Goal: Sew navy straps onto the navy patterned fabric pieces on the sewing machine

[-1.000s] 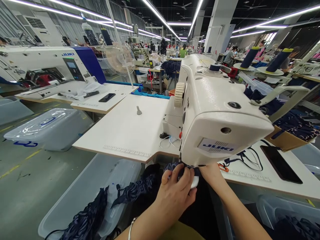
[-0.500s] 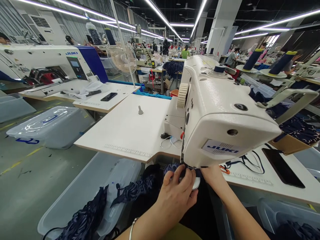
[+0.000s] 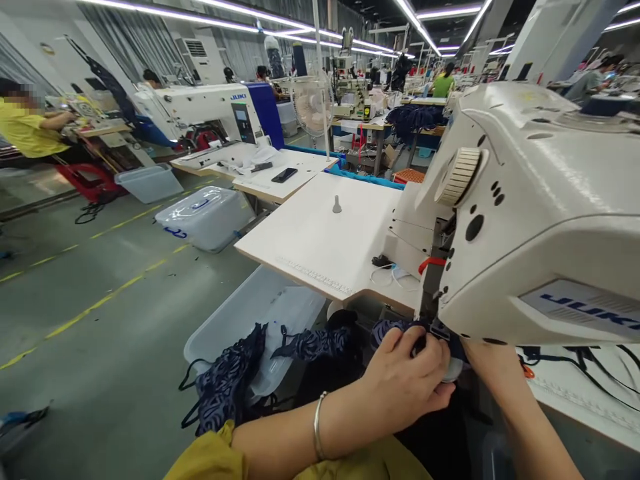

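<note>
My left hand (image 3: 413,370) is closed, its fingers bent and pinching a navy patterned garment (image 3: 387,330) under the sewing machine's head. The garment looks like a bra, with part of it hidden behind my fingers. Only the back and wrist of my right hand (image 3: 487,357) show; the white sewing machine (image 3: 545,220) covers its fingers close to the needle area. A pale rounded machine part (image 3: 453,369) lies just below my left fingertips. Similar navy garments with straps (image 3: 227,383) hang over a clear plastic bin (image 3: 215,327) left of my lap.
The white machine table (image 3: 320,233) carries a grey peg (image 3: 337,205). Black straps (image 3: 583,360) lie on the table at right. A lidded clear box (image 3: 203,217) stands on the floor, near another JUKI machine (image 3: 200,107). A person in yellow (image 3: 25,127) sits far left.
The head view has turned left, so the machine and table appear farther right and the person in yellow has come into view. Both hands stay at the needle area, the left still on the garment.
</note>
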{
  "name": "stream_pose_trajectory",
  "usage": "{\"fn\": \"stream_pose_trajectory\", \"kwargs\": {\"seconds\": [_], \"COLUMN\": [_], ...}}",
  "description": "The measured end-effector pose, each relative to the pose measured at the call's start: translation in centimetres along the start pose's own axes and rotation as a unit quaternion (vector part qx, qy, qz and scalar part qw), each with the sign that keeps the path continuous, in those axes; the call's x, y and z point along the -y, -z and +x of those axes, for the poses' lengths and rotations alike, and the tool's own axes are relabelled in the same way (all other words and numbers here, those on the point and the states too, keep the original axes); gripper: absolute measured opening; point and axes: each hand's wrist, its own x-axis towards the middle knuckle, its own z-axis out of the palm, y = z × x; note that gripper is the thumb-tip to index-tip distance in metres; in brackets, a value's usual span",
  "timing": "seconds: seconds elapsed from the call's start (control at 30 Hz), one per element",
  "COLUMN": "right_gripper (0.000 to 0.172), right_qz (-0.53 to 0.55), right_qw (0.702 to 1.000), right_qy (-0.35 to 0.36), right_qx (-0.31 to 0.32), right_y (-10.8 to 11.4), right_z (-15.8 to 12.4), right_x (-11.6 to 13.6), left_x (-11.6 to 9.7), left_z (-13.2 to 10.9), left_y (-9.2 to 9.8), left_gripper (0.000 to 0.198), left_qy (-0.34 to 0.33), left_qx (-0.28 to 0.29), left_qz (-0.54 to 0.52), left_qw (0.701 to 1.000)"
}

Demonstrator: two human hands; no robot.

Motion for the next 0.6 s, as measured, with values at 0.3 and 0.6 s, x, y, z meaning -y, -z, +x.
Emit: {"fn": "stream_pose_trajectory", "kwargs": {"seconds": [0.3, 0.6], "right_gripper": [0.024, 0.025], "right_qz": [0.084, 0.2], "right_qw": [0.993, 0.936], "right_qy": [-0.084, -0.289], "right_qx": [0.027, -0.036], "right_y": [0.3, 1.7], "right_z": [-0.5, -1.3], "right_x": [-0.1, 5.0], "left_x": [-0.5, 0.5], "left_z": [0.1, -4.5], "left_y": [0.0, -6.6], "left_gripper": [0.044, 0.06], "left_qy": [-0.019, 0.21], "left_qx": [0.013, -0.119], "left_qz": [-0.019, -0.218], "left_qw": [1.0, 0.946]}}
